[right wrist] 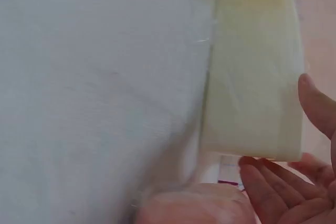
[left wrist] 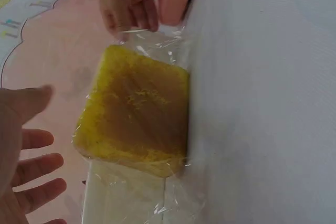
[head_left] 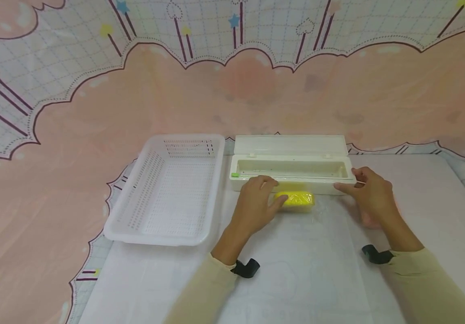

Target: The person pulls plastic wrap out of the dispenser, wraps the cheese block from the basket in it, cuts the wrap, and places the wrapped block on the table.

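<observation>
A long white lidded box (head_left: 293,186) lies on the table with its lid (head_left: 289,145) raised at the back, its long hollow showing and a small green piece at its front left. My right hand (head_left: 372,191) holds the box's right end, thumb at the front and fingertips at the end face. In front of the box, a yellow toast-shaped block (left wrist: 136,108) in clear plastic film stands on edge. My left hand (head_left: 256,204) is beside it, fingers spread; in the head view the thumb overlaps the block, while the left wrist view shows a gap.
To the left stands a white perforated plastic basket (head_left: 112,225). A pink object (right wrist: 194,205) lies by my right hand, partly hidden under the wrist in the head view. Behind the white tabletop (head_left: 297,270) hangs a patterned pink cloth (head_left: 175,99).
</observation>
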The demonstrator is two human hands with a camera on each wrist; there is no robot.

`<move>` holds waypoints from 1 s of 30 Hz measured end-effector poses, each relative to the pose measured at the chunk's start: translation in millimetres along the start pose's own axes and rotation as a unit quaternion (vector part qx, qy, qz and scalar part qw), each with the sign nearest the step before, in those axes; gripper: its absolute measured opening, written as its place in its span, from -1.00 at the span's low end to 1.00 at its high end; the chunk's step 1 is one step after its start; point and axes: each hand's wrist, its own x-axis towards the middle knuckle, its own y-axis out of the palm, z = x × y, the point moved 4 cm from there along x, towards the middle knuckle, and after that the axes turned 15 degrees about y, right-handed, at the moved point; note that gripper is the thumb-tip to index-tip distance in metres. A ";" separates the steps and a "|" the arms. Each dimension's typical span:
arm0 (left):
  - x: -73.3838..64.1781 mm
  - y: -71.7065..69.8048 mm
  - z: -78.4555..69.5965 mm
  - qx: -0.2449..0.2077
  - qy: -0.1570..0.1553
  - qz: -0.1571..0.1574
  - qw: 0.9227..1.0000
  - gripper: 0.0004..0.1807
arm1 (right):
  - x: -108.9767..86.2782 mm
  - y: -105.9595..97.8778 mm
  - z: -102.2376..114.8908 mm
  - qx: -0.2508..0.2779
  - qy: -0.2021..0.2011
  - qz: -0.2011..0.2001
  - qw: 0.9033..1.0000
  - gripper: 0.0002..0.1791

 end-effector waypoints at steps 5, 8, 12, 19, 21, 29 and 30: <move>-0.1 4.2 -4.9 0.038 0.065 0.045 0.996 -0.52 | 0.3 -10.2 6.4 -0.069 0.016 0.079 0.994 0.29; 0.1 7.4 -4.1 0.027 0.074 0.040 0.996 -0.63 | -2.5 -16.1 9.7 -0.094 0.021 0.098 0.991 0.28; 1.2 12.8 -1.7 0.004 0.069 0.025 0.997 -0.71 | -22.7 -14.8 24.1 -0.075 -0.056 0.015 0.996 -0.02; 8.6 23.0 1.1 0.045 0.089 -0.017 0.995 -0.86 | -74.2 36.4 59.4 -0.125 -0.343 -0.145 0.920 -0.56; 10.3 24.3 0.6 0.064 0.095 -0.015 0.993 -0.85 | -77.4 49.3 63.2 -0.139 -0.357 -0.126 0.915 -0.59; 11.7 28.5 0.3 0.055 0.076 -0.003 0.996 -0.83 | -64.4 69.4 63.0 -0.071 -0.304 -0.091 0.946 -0.68; 11.5 29.4 -0.3 0.050 0.073 -0.005 0.996 -0.83 | -63.3 70.8 62.1 -0.052 -0.300 -0.090 0.948 -0.70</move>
